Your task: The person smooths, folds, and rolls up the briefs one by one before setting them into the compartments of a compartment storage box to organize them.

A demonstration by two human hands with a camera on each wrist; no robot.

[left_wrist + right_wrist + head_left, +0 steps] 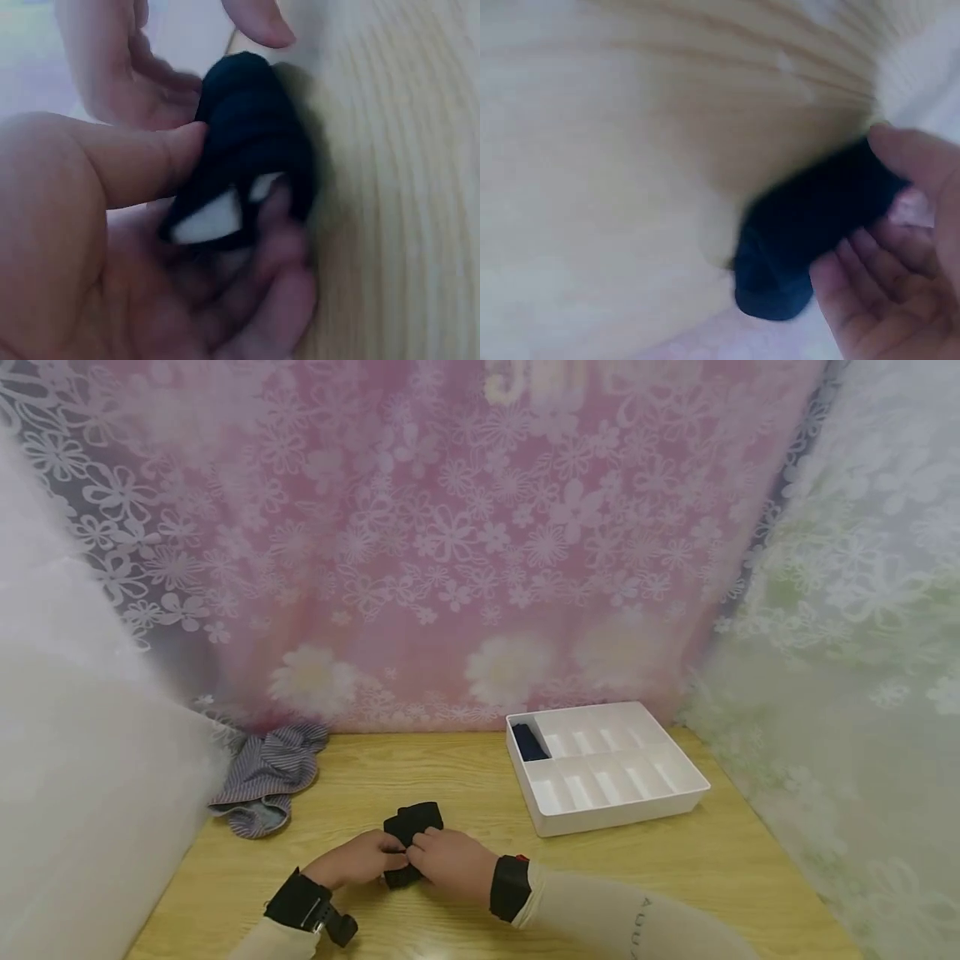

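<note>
A dark bundle of folded black cloth (415, 820) lies between both hands, low over the table in the head view. My left hand (362, 857) grips its near left side; in the left wrist view the thumb presses on top while the fingers curl underneath, beside white patches at the cloth's end. On the other side my right hand (456, 866) holds the cloth, its fingertips meeting the left hand's. The right wrist view shows the right thumb (911, 154) at one end of the cloth and the fingers along its side.
To the right stands a white divided box (622, 817); a folded navy cloth (529, 742) sits in its back left compartment. A crumpled striped cloth (273, 768) lies at the table's left edge. Behind the wooden table (360, 768) hangs a pink flowered curtain (450, 568).
</note>
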